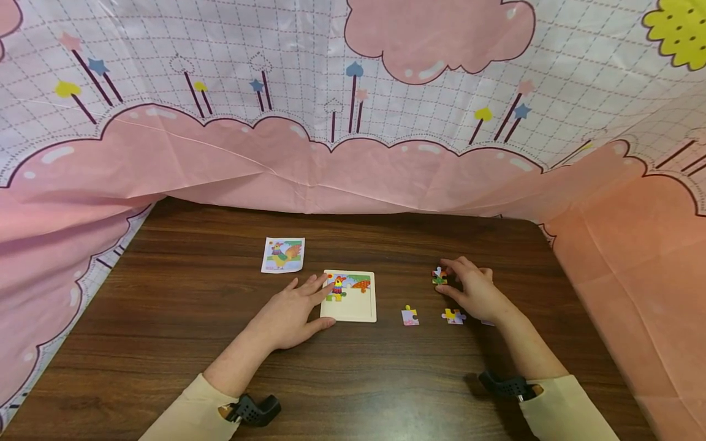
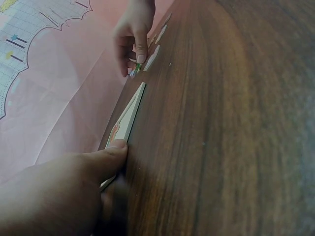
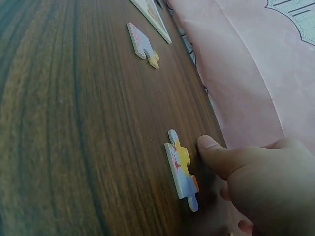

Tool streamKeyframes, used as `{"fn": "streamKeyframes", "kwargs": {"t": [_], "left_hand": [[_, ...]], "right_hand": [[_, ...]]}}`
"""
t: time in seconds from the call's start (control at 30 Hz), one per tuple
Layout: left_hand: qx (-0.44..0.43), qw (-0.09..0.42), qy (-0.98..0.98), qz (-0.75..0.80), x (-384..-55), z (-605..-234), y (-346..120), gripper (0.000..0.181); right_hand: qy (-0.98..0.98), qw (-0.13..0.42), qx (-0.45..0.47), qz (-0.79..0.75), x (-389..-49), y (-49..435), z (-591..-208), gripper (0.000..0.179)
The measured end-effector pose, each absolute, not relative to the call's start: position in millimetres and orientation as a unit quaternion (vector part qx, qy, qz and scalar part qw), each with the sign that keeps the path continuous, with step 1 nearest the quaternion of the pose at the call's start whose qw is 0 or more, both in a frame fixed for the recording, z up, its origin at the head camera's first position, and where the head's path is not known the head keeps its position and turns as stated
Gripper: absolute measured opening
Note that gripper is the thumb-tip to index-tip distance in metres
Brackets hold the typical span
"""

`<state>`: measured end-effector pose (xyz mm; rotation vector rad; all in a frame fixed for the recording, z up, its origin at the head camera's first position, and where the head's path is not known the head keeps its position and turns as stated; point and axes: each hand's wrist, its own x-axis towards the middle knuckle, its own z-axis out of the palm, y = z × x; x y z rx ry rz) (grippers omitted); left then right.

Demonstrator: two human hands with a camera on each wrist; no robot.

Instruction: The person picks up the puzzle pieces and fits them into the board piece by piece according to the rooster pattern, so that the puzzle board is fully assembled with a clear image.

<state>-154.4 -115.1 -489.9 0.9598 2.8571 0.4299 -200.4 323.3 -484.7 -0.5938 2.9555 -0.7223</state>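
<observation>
Head view: the right hand [image 1: 474, 289] pinches a puzzle piece [image 1: 439, 276] right of the board [image 1: 357, 308], which the left hand [image 1: 295, 313] touches, fingers outstretched.

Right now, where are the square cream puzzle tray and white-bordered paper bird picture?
Square cream puzzle tray [image 1: 355, 306], head view: bare floor of the tray.
White-bordered paper bird picture [image 1: 284, 255], head view: middle of the printed bird.
</observation>
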Motion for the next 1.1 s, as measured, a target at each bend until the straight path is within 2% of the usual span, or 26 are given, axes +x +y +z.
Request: {"fn": "streamKeyframes", "kwargs": {"t": [0.43,1.1], "left_hand": [[0.315,0.046,0.937,0.143,-155.0,-487.9,-116.3,0.078],[0.317,0.042,0.936,0.144,-154.0,-490.5,-115.1,0.077]], "right_hand": [[0.946,-0.002,-0.228,-0.229,-197.7,308.8,-474.4,0.054],[0.926,-0.007,-0.285,-0.247,-190.9,251.1,-458.2,0.058]]}}
